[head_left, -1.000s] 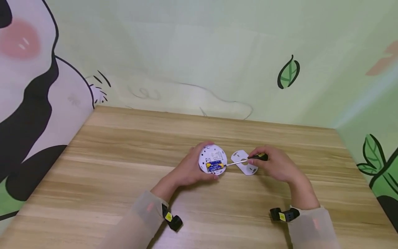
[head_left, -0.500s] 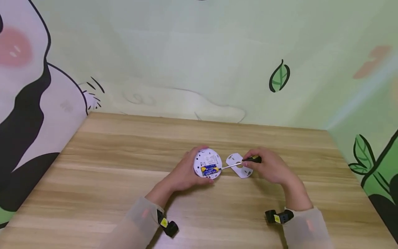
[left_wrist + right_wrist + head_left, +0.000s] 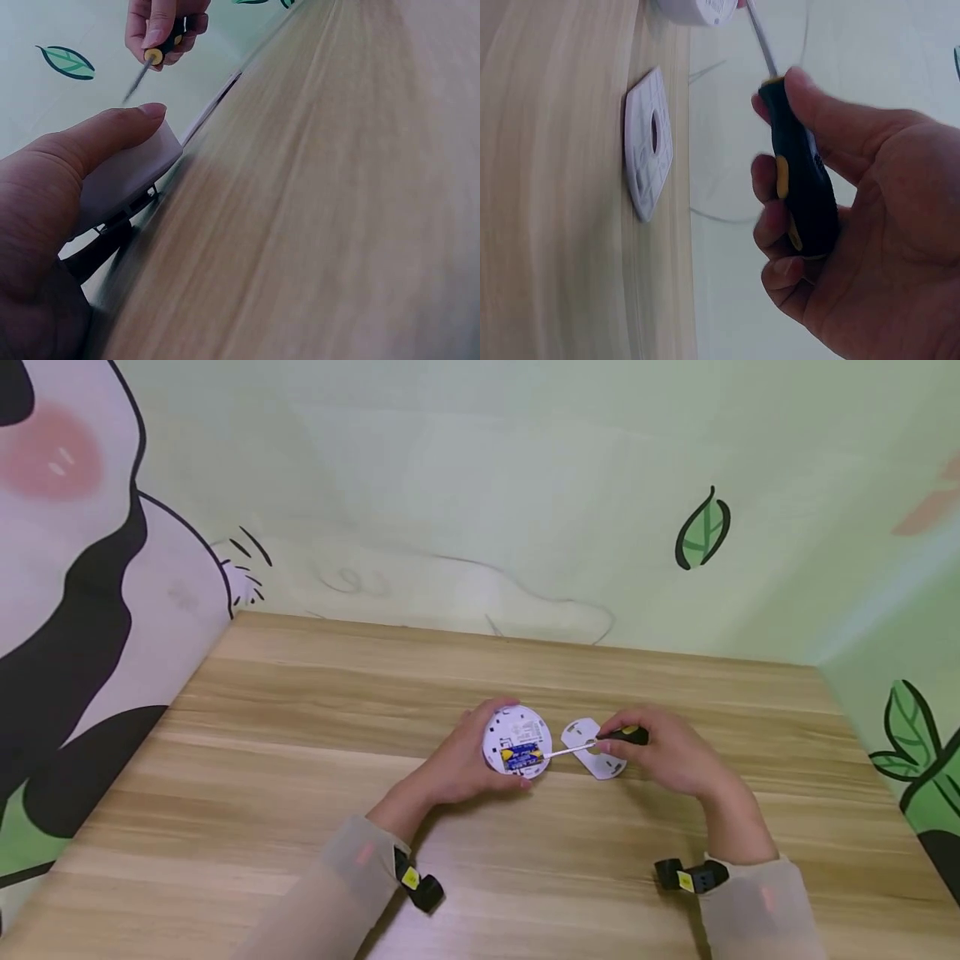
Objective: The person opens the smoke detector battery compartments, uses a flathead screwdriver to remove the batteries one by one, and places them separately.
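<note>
My left hand (image 3: 468, 764) grips a round white smoke detector (image 3: 525, 723) by its rim, thumb on the near side. Its back faces up and shows blue and yellow batteries (image 3: 519, 757) in an open compartment. In the left wrist view, the thumb lies along the white side (image 3: 124, 180), tilted close over the table. My right hand (image 3: 678, 760) holds a screwdriver with a black and yellow handle (image 3: 802, 180), fingers curled round it. The metal shaft (image 3: 568, 751) points left, its tip at the right end of the batteries.
A flat white mounting plate (image 3: 609, 766) with a centre hole lies on the wooden table (image 3: 315, 735), just right of the detector, partly beneath the screwdriver. Walls with panda and leaf drawings (image 3: 702, 531) bound the table at the back and sides.
The head view swings slightly and returns. Both hands, the detector and the screwdriver keep nearly the same places relative to each other, with the tip staying by the batteries.
</note>
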Motion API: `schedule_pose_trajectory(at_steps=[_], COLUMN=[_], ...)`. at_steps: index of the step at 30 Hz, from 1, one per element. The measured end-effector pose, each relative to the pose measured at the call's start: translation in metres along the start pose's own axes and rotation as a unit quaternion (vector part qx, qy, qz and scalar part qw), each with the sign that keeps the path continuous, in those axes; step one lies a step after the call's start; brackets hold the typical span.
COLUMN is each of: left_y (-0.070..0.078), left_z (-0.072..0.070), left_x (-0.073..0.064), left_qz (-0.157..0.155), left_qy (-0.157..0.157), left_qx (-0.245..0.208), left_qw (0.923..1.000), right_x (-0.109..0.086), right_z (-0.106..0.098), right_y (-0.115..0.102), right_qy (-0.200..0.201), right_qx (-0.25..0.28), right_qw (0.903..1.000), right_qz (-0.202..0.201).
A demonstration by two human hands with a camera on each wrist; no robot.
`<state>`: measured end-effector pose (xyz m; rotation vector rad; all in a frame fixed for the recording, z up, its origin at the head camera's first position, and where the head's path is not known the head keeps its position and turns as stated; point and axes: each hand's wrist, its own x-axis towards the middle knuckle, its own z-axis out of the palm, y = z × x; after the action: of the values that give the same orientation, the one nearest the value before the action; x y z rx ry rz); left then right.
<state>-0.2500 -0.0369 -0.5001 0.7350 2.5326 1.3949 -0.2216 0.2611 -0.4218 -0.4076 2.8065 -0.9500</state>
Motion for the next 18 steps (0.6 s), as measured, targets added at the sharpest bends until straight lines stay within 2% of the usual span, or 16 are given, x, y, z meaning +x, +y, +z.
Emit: schedule_pose_trajectory(at_steps=[3, 9, 18], left_y=[0.0001, 0.0002, -0.0003], left_z=[0.0004, 0.0005, 0.0013], left_x=[0.0007, 0.0004, 0.0008], left_qz=[0.001, 0.008, 0.01], left_qy=[-0.001, 0.0, -0.001], left_qx=[-0.003, -0.006, -0.005], left_qw=[1.0, 1.0, 0.9999], right_x=[-0.0002, -0.0011, -0.001], right_z=[-0.0005, -0.002, -0.0022], right_y=[-0.0015, 0.0, 0.0019], right_qy=[-0.01, 0.011, 0.019], right_qx=[0.011, -0.007, -0.02], right_qw=[0.9999, 0.9999, 0.9996], right_qz=[-0.007, 0.002, 0.006])
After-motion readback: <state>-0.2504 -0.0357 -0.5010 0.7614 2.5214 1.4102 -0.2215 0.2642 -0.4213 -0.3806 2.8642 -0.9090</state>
